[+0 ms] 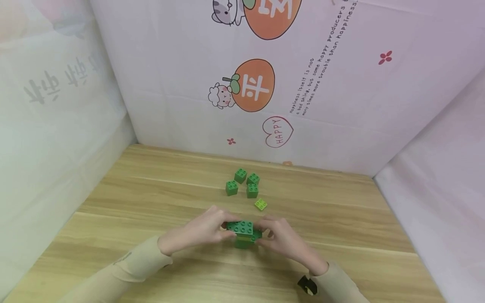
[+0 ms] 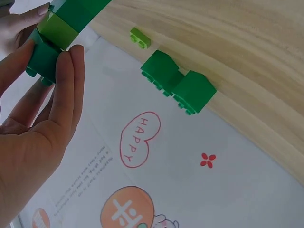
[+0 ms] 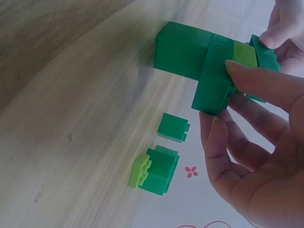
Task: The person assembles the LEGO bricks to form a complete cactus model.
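Note:
A small stack of toy building bricks stands on the table between the two hands. Its top is a long green brick [image 1: 242, 227]; under that comes a light green brick [image 3: 244, 53], then another long green brick [image 3: 213, 73] jutting out sideways, and a green base brick [image 3: 183, 50]. My left hand [image 1: 212, 226] pinches the top brick at its left end, as the left wrist view also shows. From the other side, my right hand [image 1: 282, 237] holds the jutting brick, with the thumb against its side near the light green layer in the right wrist view.
Behind the stack lie several loose green square bricks [image 1: 252, 190] and one flat light green brick [image 1: 260, 204]. A black curved object [image 1: 307, 285] is by the right sleeve. Printed white cloth [image 1: 182, 84] walls the wooden table [image 1: 159, 181] at the back and sides.

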`<state>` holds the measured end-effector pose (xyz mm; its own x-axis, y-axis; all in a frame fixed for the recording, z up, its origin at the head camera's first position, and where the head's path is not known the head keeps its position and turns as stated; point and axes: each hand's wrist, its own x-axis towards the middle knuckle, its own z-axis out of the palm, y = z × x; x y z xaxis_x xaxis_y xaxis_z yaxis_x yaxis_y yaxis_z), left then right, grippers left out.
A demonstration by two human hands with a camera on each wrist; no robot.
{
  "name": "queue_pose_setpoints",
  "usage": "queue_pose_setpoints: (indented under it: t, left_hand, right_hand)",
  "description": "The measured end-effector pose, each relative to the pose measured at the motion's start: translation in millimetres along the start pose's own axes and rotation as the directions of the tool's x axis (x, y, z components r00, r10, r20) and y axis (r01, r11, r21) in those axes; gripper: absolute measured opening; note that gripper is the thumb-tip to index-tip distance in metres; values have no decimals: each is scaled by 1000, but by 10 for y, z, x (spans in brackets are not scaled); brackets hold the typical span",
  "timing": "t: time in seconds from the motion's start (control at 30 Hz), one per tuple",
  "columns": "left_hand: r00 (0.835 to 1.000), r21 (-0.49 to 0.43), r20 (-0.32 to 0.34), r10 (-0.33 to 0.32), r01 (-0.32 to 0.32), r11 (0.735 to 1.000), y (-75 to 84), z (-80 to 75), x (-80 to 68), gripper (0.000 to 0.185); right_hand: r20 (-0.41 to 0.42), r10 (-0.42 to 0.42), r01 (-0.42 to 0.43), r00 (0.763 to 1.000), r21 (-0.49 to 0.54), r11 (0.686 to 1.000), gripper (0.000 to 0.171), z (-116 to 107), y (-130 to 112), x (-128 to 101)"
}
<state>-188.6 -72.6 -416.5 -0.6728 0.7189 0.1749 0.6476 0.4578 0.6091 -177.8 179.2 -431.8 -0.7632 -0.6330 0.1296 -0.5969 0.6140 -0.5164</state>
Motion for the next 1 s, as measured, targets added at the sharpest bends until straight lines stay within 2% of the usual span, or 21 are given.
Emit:
queue_pose_setpoints:
  t: [0.2,0.5,0.87,1.0]
  left_hand:
    - [1000,65,23,-2,0,998,71,-33,11,38]
    - [999,191,16,28,-30,981,137,-25,10,37]
    - [999,264,12,33,-35,964,182,-3,17,34]
    - [999,259,3,33,-33,965,177,4,7,35]
  right_hand:
    - [-15,-21,21,1000,-4,1000,29,-11,-14,-5]
    - [-2,-15,15,1000,-8,1000,30,-24,-27,-9]
    - [-10,-12,12,1000,-1,1000,30,-18,-29,-11]
    - [-9,-6,6,1000,-1,1000,29,-20,-35,-10]
